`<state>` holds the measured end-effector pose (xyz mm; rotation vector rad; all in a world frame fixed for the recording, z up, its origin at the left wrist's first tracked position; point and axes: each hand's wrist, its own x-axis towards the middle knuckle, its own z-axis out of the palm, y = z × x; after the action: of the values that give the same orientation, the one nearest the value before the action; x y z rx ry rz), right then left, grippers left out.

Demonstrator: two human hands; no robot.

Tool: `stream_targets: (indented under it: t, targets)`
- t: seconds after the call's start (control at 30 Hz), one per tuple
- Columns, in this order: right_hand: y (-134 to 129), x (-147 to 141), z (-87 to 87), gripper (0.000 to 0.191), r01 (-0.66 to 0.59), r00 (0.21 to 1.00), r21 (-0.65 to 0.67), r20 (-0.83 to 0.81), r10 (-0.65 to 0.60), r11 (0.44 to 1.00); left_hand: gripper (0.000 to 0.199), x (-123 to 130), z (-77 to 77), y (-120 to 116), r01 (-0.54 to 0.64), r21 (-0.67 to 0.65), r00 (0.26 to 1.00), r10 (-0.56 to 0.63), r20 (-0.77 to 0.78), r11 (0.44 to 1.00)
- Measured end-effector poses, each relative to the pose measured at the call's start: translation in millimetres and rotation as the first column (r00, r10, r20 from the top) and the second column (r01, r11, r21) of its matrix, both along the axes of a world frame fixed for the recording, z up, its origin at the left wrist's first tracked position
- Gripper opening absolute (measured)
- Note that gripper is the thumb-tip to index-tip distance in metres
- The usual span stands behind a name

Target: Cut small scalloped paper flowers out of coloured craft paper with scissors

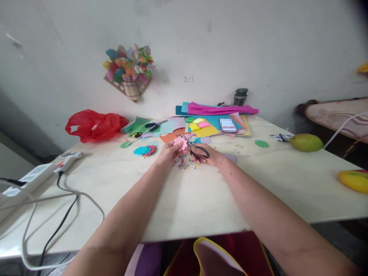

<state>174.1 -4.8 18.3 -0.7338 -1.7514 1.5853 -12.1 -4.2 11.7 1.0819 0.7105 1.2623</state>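
Note:
Between the fingers of my left hand (pixel 169 152) is a pink scalloped paper flower (pixel 180 143). My right hand (pixel 211 154) grips black-handled scissors (pixel 200 151), whose blades point up and left beside the flower's edge. Whether the blades touch the paper I cannot tell. Small coloured paper scraps (pixel 185 165) lie on the table just below both hands. Left of my left hand rests a stack of blue and red scalloped flowers (pixel 144 150). Blue and purple cut pieces (pixel 202 140) sit just behind my right hand, and a pale purple round piece (pixel 230 158) lies to its right.
Coloured sheets (pixel 211 131), a phone (pixel 228 125) and a second pair of scissors (pixel 155 125) lie toward the wall. A red plastic bag (pixel 93 124) is back left. Power strips (pixel 34 176) and cables occupy the left; a green mango (pixel 306 142) sits right.

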Motion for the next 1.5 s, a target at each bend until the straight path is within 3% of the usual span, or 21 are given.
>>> stream_targets:
  t: [0.33,0.87,1.23,1.5]
  targets:
    - [1.6,0.1,-0.4,0.045,0.048,0.998,0.005,0.043,-0.048,0.999,0.029,2.0,2.8,-3.1,-0.098,0.025,0.987,0.100,-0.126,0.995]
    - [0.7,-0.8,0.2,0.043,0.048,0.999,0.043,0.020,-0.049,0.998,0.034,6.5,4.7,-3.8,-0.173,0.059,0.980,0.178,-0.087,0.983]
    - [1.9,-7.3,-0.7,0.035,0.132,0.990,0.086,0.047,-0.137,0.988,0.031,11.6,5.7,-5.2,-0.291,0.038,0.956,0.292,-0.041,0.956]
    - [0.5,-8.3,0.6,0.035,0.164,0.985,0.033,0.049,-0.165,0.986,0.027,11.3,2.1,-3.1,-0.315,0.020,0.949,0.316,-0.019,0.949]
